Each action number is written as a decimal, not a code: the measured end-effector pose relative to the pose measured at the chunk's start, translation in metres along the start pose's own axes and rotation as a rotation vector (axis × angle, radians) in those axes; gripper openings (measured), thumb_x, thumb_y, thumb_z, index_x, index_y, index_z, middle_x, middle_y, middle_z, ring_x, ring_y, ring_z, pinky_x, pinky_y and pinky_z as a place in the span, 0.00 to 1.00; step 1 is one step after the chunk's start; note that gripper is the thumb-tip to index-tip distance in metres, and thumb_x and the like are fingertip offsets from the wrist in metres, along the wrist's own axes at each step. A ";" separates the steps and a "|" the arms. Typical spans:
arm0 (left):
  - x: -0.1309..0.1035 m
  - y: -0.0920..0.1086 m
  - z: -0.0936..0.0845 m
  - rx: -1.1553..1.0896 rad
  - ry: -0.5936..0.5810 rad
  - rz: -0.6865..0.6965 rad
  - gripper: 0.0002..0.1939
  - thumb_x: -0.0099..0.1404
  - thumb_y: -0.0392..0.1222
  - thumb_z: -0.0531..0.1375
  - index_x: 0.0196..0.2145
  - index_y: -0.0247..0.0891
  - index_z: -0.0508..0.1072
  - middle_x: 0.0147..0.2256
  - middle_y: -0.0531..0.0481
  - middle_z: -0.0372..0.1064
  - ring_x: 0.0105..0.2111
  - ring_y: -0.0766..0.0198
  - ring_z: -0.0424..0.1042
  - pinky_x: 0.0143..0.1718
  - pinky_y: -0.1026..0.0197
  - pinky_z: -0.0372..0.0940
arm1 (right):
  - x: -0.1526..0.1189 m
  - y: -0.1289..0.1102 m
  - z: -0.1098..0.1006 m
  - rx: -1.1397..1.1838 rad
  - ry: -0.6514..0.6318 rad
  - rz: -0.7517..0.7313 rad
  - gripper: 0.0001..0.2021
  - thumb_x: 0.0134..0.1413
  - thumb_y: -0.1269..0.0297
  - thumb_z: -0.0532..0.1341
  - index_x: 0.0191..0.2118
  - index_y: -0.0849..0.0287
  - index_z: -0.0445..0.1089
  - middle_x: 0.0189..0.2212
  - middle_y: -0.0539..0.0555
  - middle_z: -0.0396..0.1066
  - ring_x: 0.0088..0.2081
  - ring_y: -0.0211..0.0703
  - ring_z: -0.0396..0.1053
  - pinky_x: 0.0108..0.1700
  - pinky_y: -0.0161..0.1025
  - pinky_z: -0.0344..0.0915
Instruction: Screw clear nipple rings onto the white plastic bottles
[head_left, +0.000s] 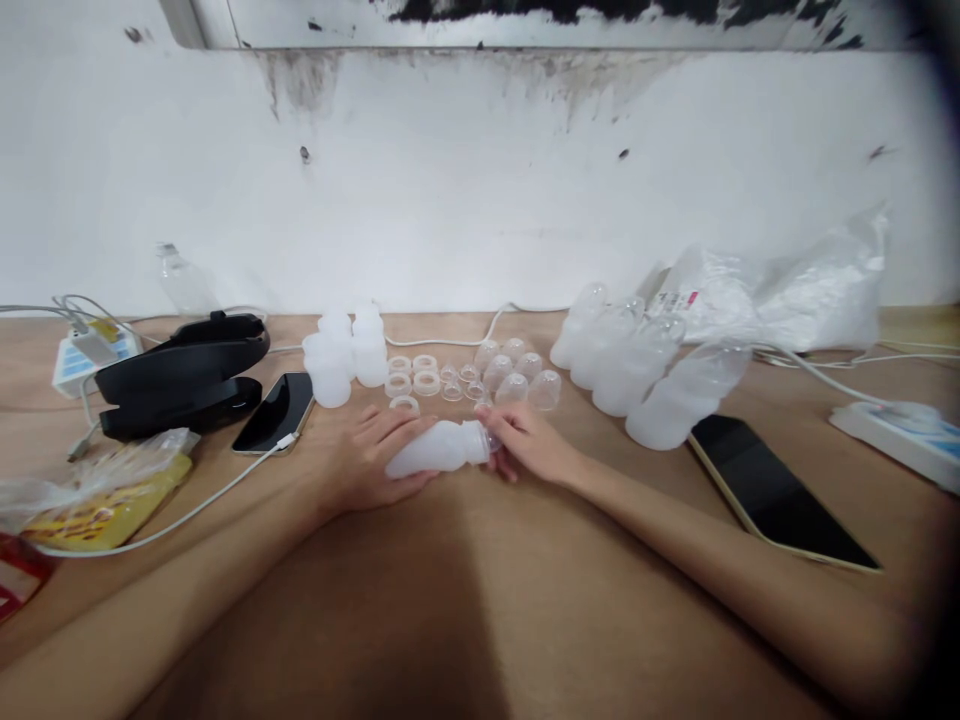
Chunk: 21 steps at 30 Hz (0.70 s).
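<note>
We see a white bottle (439, 447) lying on its side, low over the bench (420, 610) and between the two hands, its neck pointing right. The left hand (367, 455) wraps the base end, fingers over the top and thumb beneath, which we take to be a way of steadying the body so the neck stays free. The right hand (529, 440) is drawn narrow at the mouth, fingertips pinched on a small clear piece (493, 442) — we cannot tell exactly which piece it is, nor how firmly it sits.

Just beyond the hands, the small parts are grouped by kind: white rings (426, 382) on the left, clear teats (469, 374) in the middle, clear caps (512, 388) on the right. One ring is partly hidden behind the left hand. We judge that this sorting lets either hand find a part without rummaging.

Uncapped bottles (328, 370) cluster to the left, while capped bottles (660, 375) stand in a slanting row to the right — the split seems meant to keep the two kinds from mixing. A charging phone (274, 412) and a larger phone (780, 490) lie farther out, presumably to leave the middle for handling the bottle.
</note>
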<state>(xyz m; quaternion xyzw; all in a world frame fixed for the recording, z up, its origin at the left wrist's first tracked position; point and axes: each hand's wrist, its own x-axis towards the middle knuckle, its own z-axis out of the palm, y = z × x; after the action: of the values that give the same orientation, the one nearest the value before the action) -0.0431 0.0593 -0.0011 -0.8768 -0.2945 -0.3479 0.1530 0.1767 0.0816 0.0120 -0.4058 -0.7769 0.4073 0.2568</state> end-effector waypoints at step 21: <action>0.000 -0.001 0.001 0.014 0.033 0.016 0.20 0.56 0.46 0.59 0.45 0.36 0.66 0.40 0.43 0.69 0.41 0.58 0.68 0.41 0.56 0.62 | 0.000 -0.018 -0.014 -0.375 -0.018 -0.074 0.25 0.57 0.49 0.42 0.31 0.64 0.67 0.21 0.52 0.67 0.22 0.32 0.62 0.26 0.31 0.58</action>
<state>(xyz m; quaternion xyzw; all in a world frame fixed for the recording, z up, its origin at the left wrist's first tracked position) -0.0432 0.0602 -0.0016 -0.8722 -0.2871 -0.3592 0.1668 0.1791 0.0815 0.0343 -0.4141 -0.8559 0.2492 0.1843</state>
